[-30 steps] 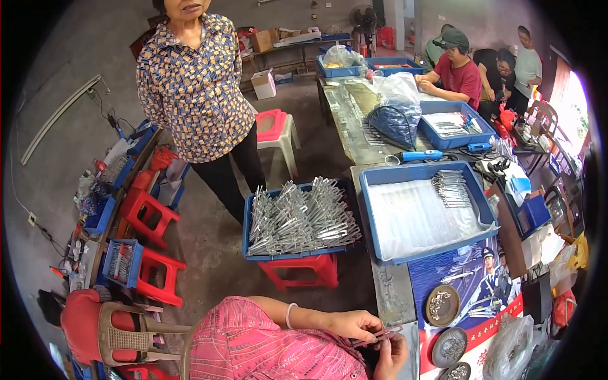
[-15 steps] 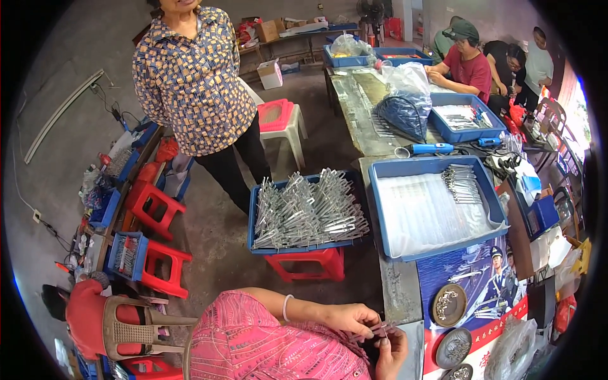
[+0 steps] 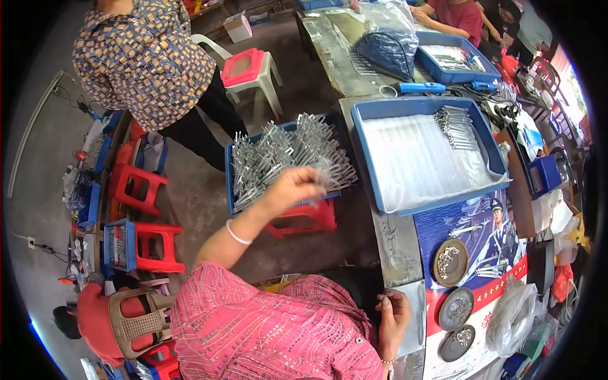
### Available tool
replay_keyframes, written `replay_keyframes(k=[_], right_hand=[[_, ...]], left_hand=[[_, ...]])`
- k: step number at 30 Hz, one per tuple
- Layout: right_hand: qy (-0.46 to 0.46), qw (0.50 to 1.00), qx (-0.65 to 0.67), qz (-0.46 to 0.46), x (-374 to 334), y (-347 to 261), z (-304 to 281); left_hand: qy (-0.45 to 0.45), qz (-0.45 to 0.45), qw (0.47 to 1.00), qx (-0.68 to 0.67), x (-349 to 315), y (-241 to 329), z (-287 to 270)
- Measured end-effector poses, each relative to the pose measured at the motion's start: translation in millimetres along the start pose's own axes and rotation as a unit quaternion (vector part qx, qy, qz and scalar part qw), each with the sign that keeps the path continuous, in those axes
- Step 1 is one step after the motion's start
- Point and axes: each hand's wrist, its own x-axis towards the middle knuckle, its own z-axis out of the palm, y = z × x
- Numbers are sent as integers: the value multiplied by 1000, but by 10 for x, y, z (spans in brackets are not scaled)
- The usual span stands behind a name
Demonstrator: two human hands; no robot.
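My left hand (image 3: 292, 192) is stretched over the front of a blue tray (image 3: 230, 183) heaped with slim silver metal pieces (image 3: 288, 152). Its fingers are drawn together, with a blurred greyish shape at the tips that I cannot make out. My right hand (image 3: 394, 315) stays low by the table's near edge, fingers curled in a pinch; whatever is between them is too small to name. Beside it lie three round dishes: one brown (image 3: 462, 273) and two dark (image 3: 470, 297) (image 3: 469, 330), each with small metal bits inside.
The heaped tray rests on a red stool (image 3: 304, 221). A lined blue tray (image 3: 373, 180) on the table holds a row of metal pieces (image 3: 457, 126). A blue-handled tool (image 3: 421, 88) lies behind it. A standing person (image 3: 149, 63) is at the left; red stools (image 3: 158, 247) line that side.
My left hand has left the right hand and swung forward and left to the heaped tray. The right hand stays near the table edge. The view has shifted, so surroundings sit differently.
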Motion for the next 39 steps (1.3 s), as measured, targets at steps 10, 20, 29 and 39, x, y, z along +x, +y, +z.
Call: replay_keyframes(k=[10,20,29,39], right_hand=[[-7,1000,-15,20,-13,-30,-26],[-10,999,-47,22,1,-44,-4],[-15,997,-51,51,-2,-56,-13],[-5,995,-99,31,3,21,-33]], left_hand=[[155,160,967,125,426,335,-1089],[73,57,980,176,924,87,-1256],[13,-45,962,267,1135,-241,-1321],[10,-66,953,294,1113,-396,-1438]])
